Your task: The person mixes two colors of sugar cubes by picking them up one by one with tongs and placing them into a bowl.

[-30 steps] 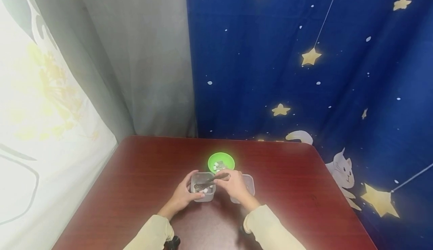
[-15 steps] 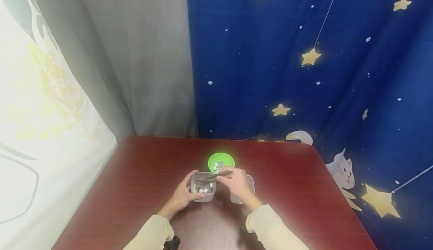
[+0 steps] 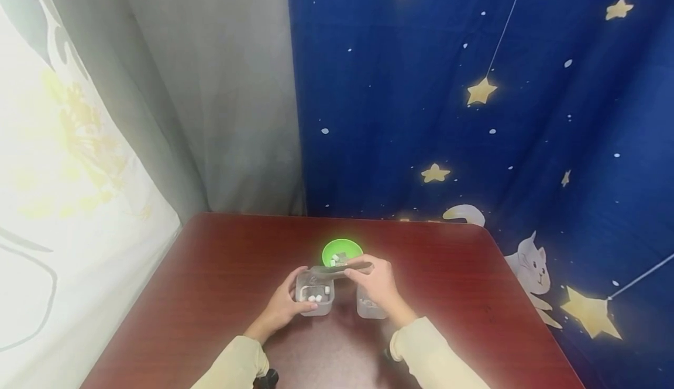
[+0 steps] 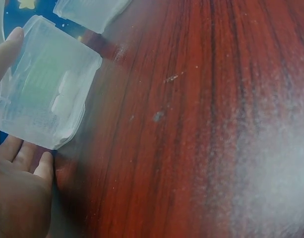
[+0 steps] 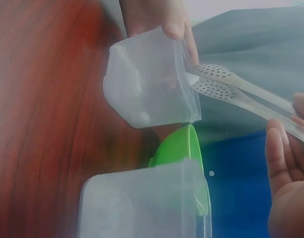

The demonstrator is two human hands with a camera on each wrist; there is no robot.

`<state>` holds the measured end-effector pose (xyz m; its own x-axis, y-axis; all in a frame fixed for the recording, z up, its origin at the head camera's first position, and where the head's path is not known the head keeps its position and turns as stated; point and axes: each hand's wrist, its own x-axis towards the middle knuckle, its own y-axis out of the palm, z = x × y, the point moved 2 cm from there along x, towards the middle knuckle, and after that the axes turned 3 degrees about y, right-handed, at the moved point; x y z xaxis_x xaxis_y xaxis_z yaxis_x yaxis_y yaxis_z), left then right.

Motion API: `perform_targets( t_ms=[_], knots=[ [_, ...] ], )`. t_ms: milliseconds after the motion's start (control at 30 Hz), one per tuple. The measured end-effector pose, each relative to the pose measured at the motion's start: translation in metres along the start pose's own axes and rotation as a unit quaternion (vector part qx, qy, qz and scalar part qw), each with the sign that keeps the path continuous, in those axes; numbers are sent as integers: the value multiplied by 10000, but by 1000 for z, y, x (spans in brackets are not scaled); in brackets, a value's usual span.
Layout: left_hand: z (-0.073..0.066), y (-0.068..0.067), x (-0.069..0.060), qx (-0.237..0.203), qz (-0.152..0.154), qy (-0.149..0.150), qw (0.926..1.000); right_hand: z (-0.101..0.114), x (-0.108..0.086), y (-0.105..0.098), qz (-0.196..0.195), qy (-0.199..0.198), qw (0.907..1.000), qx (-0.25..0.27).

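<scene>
My left hand [image 3: 281, 307] grips a clear plastic container [image 3: 318, 309], with the thumb on its near side and fingers around the left. Small white pieces [image 3: 315, 299] lie on its floor. In my right hand [image 3: 381, 283] are metal tongs [image 5: 248, 101] with perforated ends, pinched between thumb and fingers. The tong tips are at the container's open top. A white piece [image 5: 192, 79] shows between the tips in the right wrist view. Part of the container's inside is covered by the tongs in the head view.
Just behind stands a green bowl [image 3: 342, 245] with white pieces and something grey in it. A second clear container [image 3: 371, 310] is under my right forearm, partly hidden. All stand on a dark red wooden table [image 3: 253, 260] before grey and blue curtains.
The tongs have risen from inside the left container to its rim, as my right hand moved slightly up and right. My left hand keeps its hold on the container.
</scene>
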<state>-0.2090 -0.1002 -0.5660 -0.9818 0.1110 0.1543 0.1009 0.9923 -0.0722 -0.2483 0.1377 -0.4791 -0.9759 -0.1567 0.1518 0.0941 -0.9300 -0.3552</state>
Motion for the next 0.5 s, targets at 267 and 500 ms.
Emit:
perform_targets(
  t_ms=[267, 500],
  knots=[
    [-1, 0, -2, -10, 15, -132, 9999, 0, 0, -9, -136, 86, 9995, 258],
    [-2, 1, -3, 7, 95, 78, 9999, -1, 1, -18, -310, 124, 9987, 392]
  ],
)
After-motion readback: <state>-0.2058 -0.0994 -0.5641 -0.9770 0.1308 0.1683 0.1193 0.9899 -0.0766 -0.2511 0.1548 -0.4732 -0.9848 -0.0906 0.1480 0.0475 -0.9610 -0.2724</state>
